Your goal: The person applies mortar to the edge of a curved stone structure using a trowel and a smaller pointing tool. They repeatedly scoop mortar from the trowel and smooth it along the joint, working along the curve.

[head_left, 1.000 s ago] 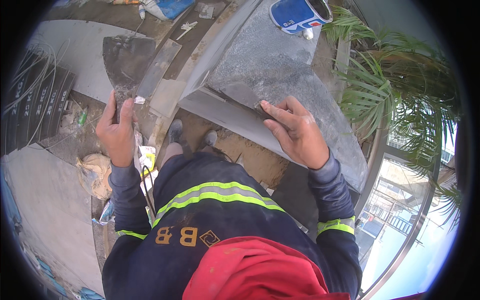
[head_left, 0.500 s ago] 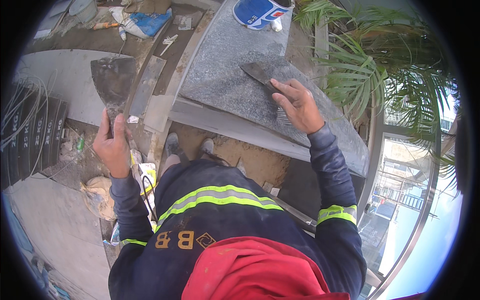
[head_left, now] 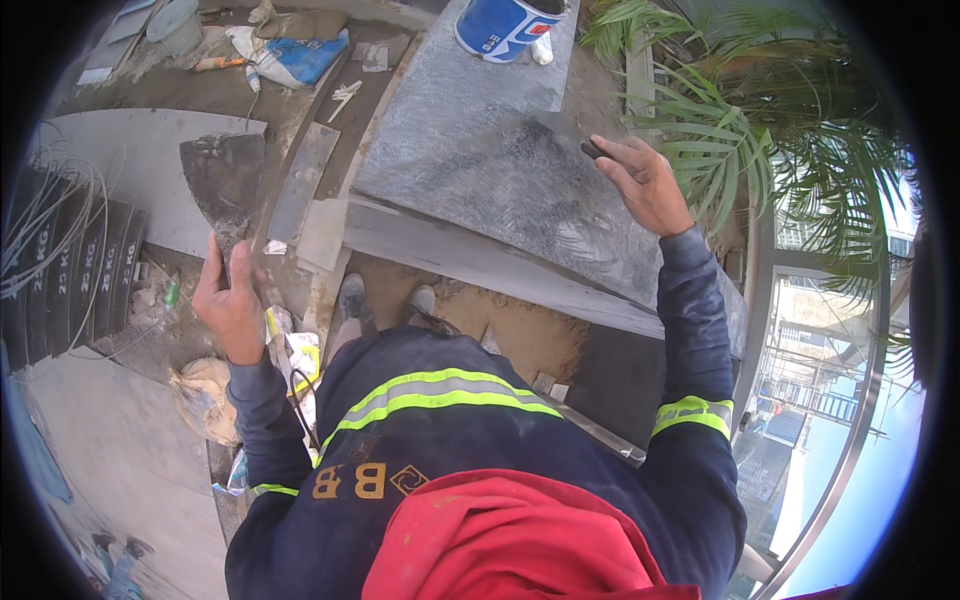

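My left hand (head_left: 234, 308) grips the handle of a wide putty knife (head_left: 222, 178), its broad dark blade pointing away from me, smeared with grey. Over the right part of a grey stone slab (head_left: 430, 160) my right hand (head_left: 650, 188) is closed on a second putty knife (head_left: 592, 149). The blade of that one is blurred by motion, and I cannot tell whether it touches the stone. Darker, dusty patches mark the slab's surface below it.
A blue and white bucket (head_left: 500, 28) stands at the slab's far end. Palm fronds (head_left: 710, 140) hang at the right. Stacked dark weight-marked slabs (head_left: 75, 270) with loose wire lie at the left. Beyond are a blue and white sack (head_left: 300, 60) and a pail (head_left: 175, 28).
My right hand has swung right and slightly away with its putty knife, whose blade is now smeared by motion. My left hand with the other putty knife has dropped slightly nearer to me.
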